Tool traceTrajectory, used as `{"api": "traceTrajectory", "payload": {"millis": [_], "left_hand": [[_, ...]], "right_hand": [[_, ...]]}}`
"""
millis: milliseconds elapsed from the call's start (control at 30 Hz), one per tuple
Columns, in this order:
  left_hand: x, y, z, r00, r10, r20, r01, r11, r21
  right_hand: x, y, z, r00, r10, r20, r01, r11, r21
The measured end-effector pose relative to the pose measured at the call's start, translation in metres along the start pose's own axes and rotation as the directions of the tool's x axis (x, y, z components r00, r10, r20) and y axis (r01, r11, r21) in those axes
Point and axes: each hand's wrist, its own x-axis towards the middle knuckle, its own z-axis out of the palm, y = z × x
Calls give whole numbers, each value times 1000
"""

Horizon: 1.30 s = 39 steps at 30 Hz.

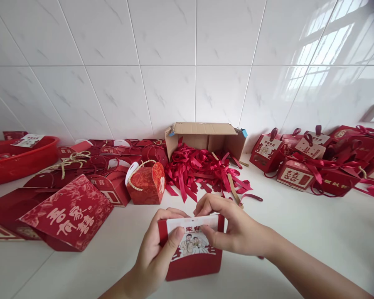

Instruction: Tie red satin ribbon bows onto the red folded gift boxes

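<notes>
A red gift box [193, 268] with a white printed front panel stands upright on the white counter, close in front of me. The panel shows a cartoon couple and red characters, with a small hole near its top edge. My left hand [157, 245] grips the box's left side, thumb on the front and fingers behind. My right hand [230, 228] pinches the upper right part of the panel, thumb in front and fingers over the top. Its fingertips behind the box are partly hidden. Beyond the box lies a heap of red ribbons [196, 168], spilling from a cardboard carton [205, 128].
Several red gift boxes [75, 211] stand on the left, with an orange-red box [146, 182] with a rope handle beside them. A red plastic basin [28, 162] sits at far left. More ribboned boxes [296, 174] are grouped at right. A tiled wall [168, 95] rises behind.
</notes>
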Motion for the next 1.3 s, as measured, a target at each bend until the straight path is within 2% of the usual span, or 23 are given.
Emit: {"api": "traceTrajectory", "payload": {"millis": [167,300,333,400,467,533,567,633,700,733,800,933,1100,1200,1300], "left_hand": [[1,0,-1,1000,1,-9,-1,1000,13],[1,5,2,998,-41,-55,44,998,53],[0,7,4,995,-60,-80,64,997,50],[0,11,8,989,-91,-119,95,995,34],[-1,13,10,985,-105,-134,109,994,22],[-1,13,12,984,-108,-144,111,994,17],[-1,13,12,982,-111,-150,115,993,14],[-2,11,12,978,-125,-166,128,992,6],[-2,10,11,974,-141,-177,143,990,-4],[-2,10,11,973,-147,-178,148,989,-9],[-2,9,10,972,-151,-178,151,988,-13],[-2,9,9,970,-163,-181,163,987,-19],[-1,10,9,973,-159,-166,157,987,-25],[-1,11,10,977,-140,-162,139,990,-18],[-1,10,9,981,-114,-155,117,993,11]], "right_hand": [[0,1,1,1000,9,-2,-9,1000,0],[1,-2,-19,999,-46,20,47,997,-69],[1,-2,-29,999,-38,-17,37,996,-81],[0,1,-52,984,30,-175,-51,992,-113],[-5,8,-76,927,111,-357,-192,961,-198],[-10,20,-95,891,165,-423,-322,886,-333],[-13,27,-102,900,206,-385,-364,841,-401],[-18,43,-109,921,339,-190,-388,769,-509],[-20,58,-105,875,484,-1,-396,715,-576],[-19,65,-101,842,538,37,-412,686,-600],[-15,76,-89,804,594,10,-456,627,-631],[-7,93,-74,831,548,-98,-471,599,-648],[-18,101,-78,882,447,-152,-424,609,-670],[-26,103,-86,915,332,-228,-398,667,-630],[-24,103,-99,915,279,-292,-398,743,-537]]}}
